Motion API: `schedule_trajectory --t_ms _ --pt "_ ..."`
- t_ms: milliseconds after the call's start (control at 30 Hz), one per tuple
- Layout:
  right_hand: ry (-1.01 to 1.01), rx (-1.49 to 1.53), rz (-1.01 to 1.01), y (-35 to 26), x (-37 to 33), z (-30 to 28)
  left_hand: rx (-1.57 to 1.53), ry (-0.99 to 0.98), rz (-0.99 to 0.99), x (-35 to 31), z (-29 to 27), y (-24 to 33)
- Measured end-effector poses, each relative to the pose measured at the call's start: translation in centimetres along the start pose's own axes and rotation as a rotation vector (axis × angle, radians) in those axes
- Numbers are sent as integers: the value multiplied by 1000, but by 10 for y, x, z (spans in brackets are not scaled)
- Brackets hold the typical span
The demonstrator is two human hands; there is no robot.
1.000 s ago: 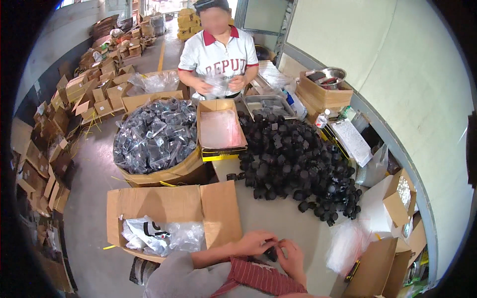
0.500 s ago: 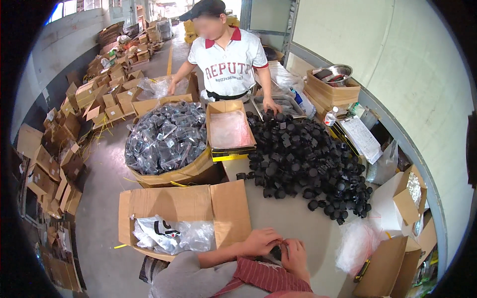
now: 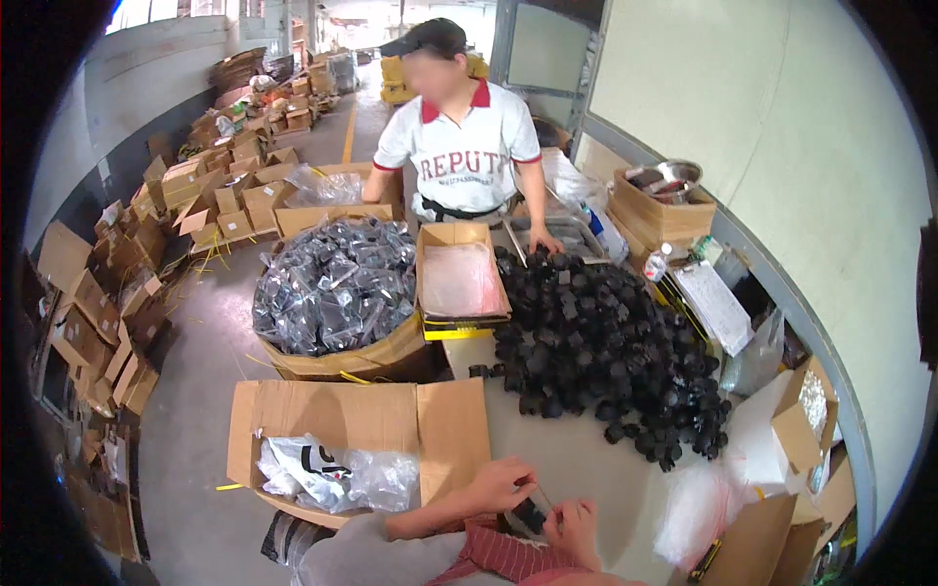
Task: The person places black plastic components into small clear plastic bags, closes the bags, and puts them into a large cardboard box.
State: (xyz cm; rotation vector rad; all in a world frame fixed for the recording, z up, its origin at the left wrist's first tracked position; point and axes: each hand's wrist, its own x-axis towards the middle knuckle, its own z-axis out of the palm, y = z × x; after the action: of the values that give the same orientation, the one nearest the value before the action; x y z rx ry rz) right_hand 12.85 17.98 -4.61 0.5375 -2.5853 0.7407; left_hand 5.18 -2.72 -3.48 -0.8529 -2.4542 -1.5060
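Note:
Near the lower edge, my left hand [image 3: 502, 485] and my right hand [image 3: 575, 528] are closed on a small black part [image 3: 529, 516] between them. A thin pale edge runs from one hand's fingertips to the other's; it looks like the mouth of a clear plastic bag around the part. Both hands are just in front of my body, over the table. Beyond them spreads a large heap of black plastic parts [image 3: 596, 342]. To the left of my left hand stands an open cardboard box [image 3: 454, 430] with clear plastic bags [image 3: 381, 479] in it.
A big carton [image 3: 342, 363] full of bagged black parts [image 3: 337, 283] stands farther left. Beside it is a small box [image 3: 459, 278] of clear bags. A co-worker [image 3: 464, 146] stands across the table, one hand at the heap. Plastic bags [image 3: 696, 513] and cartons [image 3: 757, 542] lie right.
My hands have drawn apart a little, with more of the black part showing between them. The co-worker's hand has gone deeper into the box of clear bags. The view has shifted slightly.

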Motion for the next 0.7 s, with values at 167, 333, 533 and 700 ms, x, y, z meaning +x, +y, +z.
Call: schedule_trajectory --t_ms 167,333,533,700 --pt "-40 17 39 21 -17 4 -27 -35 -219 7 -18 -4" --pt "-20 -52 -15 5 -6 -17 -63 -59 -223 9 -6 -15" --pt "-11 -68 32 -3 -11 -30 -125 -128 -297 19 0 -17" --pt "16 136 364 -10 -54 -27 -477 -371 -546 23 -4 9"
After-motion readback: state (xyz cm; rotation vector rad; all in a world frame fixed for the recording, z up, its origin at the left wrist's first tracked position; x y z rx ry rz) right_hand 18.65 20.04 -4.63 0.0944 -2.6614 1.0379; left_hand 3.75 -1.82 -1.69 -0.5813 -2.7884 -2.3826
